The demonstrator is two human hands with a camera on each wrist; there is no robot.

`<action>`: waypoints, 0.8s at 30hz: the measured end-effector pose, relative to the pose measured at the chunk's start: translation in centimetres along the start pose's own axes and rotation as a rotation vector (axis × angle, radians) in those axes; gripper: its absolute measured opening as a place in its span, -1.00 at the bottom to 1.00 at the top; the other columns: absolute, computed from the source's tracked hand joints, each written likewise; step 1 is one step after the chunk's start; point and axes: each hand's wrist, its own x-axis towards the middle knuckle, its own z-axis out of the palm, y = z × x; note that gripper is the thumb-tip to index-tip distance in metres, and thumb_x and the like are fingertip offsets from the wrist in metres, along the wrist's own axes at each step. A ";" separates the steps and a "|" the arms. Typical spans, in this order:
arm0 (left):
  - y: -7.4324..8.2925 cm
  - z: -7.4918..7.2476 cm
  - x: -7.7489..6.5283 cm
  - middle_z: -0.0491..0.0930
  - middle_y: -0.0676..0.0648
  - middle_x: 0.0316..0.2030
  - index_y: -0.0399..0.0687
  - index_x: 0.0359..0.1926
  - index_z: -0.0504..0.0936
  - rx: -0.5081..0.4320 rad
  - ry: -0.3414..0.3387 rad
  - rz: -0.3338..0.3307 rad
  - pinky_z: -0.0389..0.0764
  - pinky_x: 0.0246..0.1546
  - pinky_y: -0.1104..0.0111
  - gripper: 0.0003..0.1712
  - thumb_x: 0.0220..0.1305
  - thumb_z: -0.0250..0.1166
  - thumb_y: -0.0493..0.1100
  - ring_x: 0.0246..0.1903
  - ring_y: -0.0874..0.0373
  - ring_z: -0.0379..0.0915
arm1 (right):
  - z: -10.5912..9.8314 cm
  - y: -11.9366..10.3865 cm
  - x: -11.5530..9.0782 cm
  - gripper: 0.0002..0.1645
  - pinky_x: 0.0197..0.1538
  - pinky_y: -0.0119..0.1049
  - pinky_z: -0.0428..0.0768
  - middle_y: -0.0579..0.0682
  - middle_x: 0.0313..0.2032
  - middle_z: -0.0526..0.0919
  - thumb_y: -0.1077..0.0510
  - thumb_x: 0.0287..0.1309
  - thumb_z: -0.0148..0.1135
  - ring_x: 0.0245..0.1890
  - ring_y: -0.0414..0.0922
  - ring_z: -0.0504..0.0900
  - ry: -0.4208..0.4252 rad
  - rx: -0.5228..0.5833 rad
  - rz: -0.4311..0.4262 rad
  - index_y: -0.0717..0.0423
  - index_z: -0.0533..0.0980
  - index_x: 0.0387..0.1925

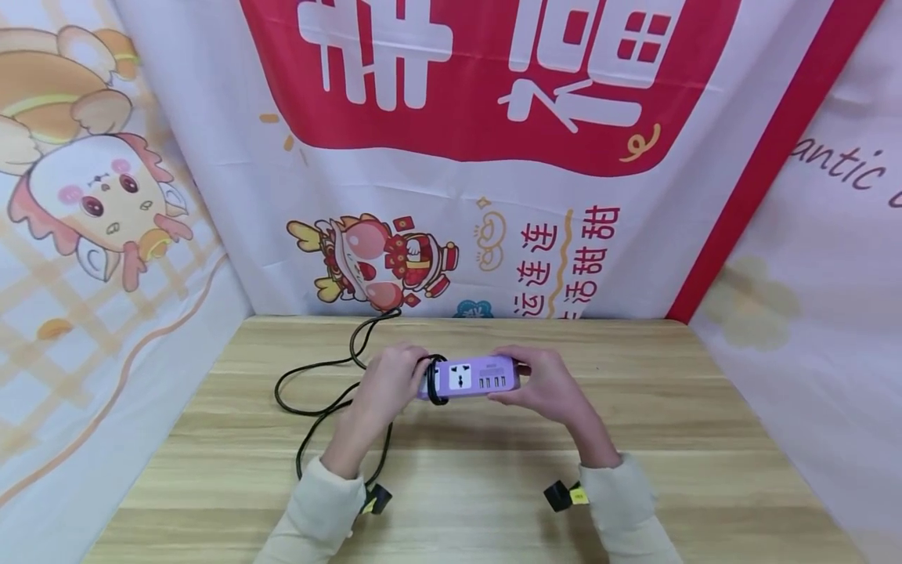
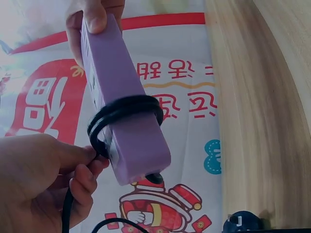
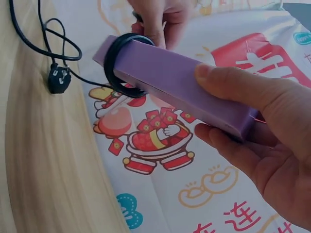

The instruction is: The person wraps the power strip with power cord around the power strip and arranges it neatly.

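The right hand (image 1: pixel 539 384) gripped one end of the purple power strip (image 1: pixel 475 376) between thumb and fingers, likely to steady it; near its other end, the left hand (image 1: pixel 387 384) pinched the looped black cord (image 2: pixel 131 104), seemingly to hold its coils snug.

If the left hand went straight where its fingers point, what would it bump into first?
Most likely the purple power strip, just beyond the left hand pinching the black cord; the exact gap is unclear.
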 end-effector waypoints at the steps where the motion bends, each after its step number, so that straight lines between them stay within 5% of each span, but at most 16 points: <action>1: 0.1 0.0 -0.1 0.74 -0.12 -0.29 -0.19 -0.23 0.75 0.008 0.011 -0.001 0.70 -0.29 0.22 -0.89 0.30 0.35 -0.23 -0.31 0.04 0.69 | 0.1 0.1 0.1 -0.32 -0.03 -0.24 0.70 0.00 -0.01 0.71 0.14 -0.17 0.65 -0.13 -0.13 0.68 0.014 -0.003 -0.001 0.01 0.61 0.09; 12: 1.5 0.3 -0.2 0.71 -0.07 -0.36 -0.18 -0.26 0.73 -0.076 -0.004 -0.005 0.64 -0.41 0.35 -0.90 0.31 0.34 -0.23 -0.44 0.20 0.57 | 0.3 2.1 0.6 -0.31 0.03 -0.15 0.69 0.10 0.04 0.68 0.19 -0.10 0.61 -0.04 0.00 0.69 0.171 -0.002 0.047 0.09 0.57 0.14; 19: 2.4 1.0 -0.4 0.73 -0.13 -0.29 -0.24 -0.19 0.71 -0.134 -0.010 0.072 0.70 -0.29 0.27 -0.86 0.35 0.30 -0.24 -0.33 0.11 0.65 | 0.3 2.4 0.7 -0.31 0.02 -0.14 0.69 0.13 0.03 0.68 0.18 -0.11 0.61 0.00 0.03 0.69 0.223 -0.002 0.052 0.11 0.57 0.13; 24: 2.4 1.3 -0.5 0.71 -0.07 -0.34 -0.20 -0.18 0.70 -0.126 -0.039 0.041 0.62 -0.40 0.38 -0.89 0.35 0.29 -0.25 -0.41 0.21 0.57 | 0.1 2.8 0.7 -0.31 0.01 -0.17 0.70 0.13 0.03 0.69 0.18 -0.11 0.61 -0.01 0.04 0.70 0.257 0.026 0.042 0.11 0.57 0.13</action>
